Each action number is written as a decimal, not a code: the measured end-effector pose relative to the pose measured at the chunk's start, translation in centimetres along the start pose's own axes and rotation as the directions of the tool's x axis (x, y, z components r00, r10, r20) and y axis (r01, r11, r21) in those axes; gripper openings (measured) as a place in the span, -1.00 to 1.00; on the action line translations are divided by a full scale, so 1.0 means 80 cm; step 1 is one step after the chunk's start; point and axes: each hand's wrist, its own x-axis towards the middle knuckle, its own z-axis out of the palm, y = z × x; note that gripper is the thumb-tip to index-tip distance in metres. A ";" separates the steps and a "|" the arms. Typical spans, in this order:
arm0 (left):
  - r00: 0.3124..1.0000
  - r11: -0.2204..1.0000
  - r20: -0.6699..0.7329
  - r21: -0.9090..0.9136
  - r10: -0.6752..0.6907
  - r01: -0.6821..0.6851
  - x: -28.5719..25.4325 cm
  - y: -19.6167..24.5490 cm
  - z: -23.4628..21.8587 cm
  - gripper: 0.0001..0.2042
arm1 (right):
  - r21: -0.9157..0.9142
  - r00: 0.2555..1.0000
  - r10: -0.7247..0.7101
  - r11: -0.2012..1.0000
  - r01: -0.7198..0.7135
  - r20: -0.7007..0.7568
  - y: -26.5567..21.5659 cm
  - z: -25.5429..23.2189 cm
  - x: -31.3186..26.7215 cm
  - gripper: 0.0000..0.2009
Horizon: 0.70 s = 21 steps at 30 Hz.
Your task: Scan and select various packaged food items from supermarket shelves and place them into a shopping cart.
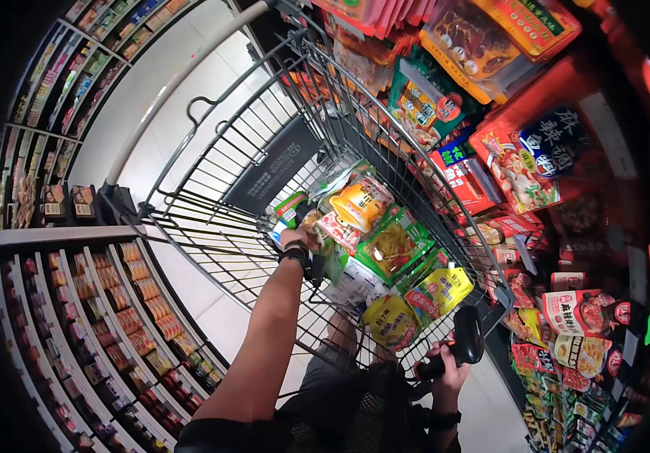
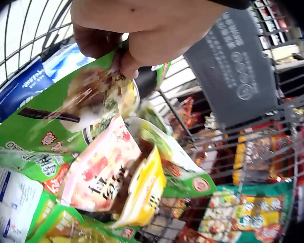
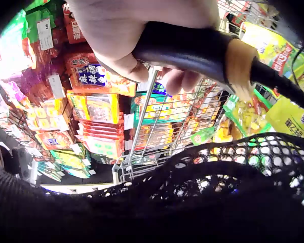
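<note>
In the left wrist view my left hand point(image 2: 142, 30) pinches the top edge of a green packet point(image 2: 45, 109) with a food picture on it. A pink-and-white packet point(image 2: 104, 169) and a yellow one point(image 2: 147, 190) lie against its lower part. The head view has the left hand point(image 1: 294, 240) inside the wire cart point(image 1: 226, 158), near its dark panel point(image 1: 273, 164). My right hand point(image 1: 448, 371) curls round a black handle-like object point(image 1: 467, 340) at the cart's near side; the right wrist view shows that hand point(image 3: 147, 25) gripping its dark curved part point(image 3: 187, 50).
Yellow packets point(image 1: 391, 321) and a green bag point(image 1: 393, 245) lie in the cart. Hanging packets point(image 1: 521, 158) line the right side close to the cart. Stocked shelves point(image 1: 98, 325) stand on the left, with pale floor tiles point(image 1: 211, 75) between. Black mesh point(image 3: 218, 162) crosses the right wrist view.
</note>
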 end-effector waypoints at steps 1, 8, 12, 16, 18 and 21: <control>0.994 0.996 -0.072 -0.032 0.082 -0.084 -0.011 0.014 -0.006 -0.62 | -0.005 1.000 0.010 1.000 -0.010 0.011 0.003 -0.001 0.008 -0.65; 0.468 0.529 -0.261 0.266 0.844 -0.806 -0.186 0.077 -0.146 -0.94 | -0.025 0.993 -0.003 1.000 0.006 0.120 0.002 -0.007 0.019 -0.70; -0.080 -0.126 0.105 0.577 0.991 -0.807 -0.326 0.123 -0.216 -0.85 | 0.030 0.975 -0.142 0.990 0.139 0.173 0.008 -0.035 0.024 -0.63; -0.612 -0.682 0.335 0.521 0.717 -0.514 -0.411 0.143 -0.227 -0.86 | 0.268 0.965 -0.017 0.962 -0.056 0.262 -0.014 -0.042 0.027 -0.54; -0.840 -0.864 0.274 0.338 0.469 -0.372 -0.442 0.140 -0.219 -0.81 | 0.469 0.906 0.067 0.838 -0.279 0.418 -0.009 -0.048 0.034 -0.49; -0.904 -0.840 0.383 0.540 0.190 0.052 -0.476 0.147 -0.197 -0.80 | 0.509 0.805 -0.051 0.798 -0.324 0.591 -0.014 -0.054 0.028 -0.38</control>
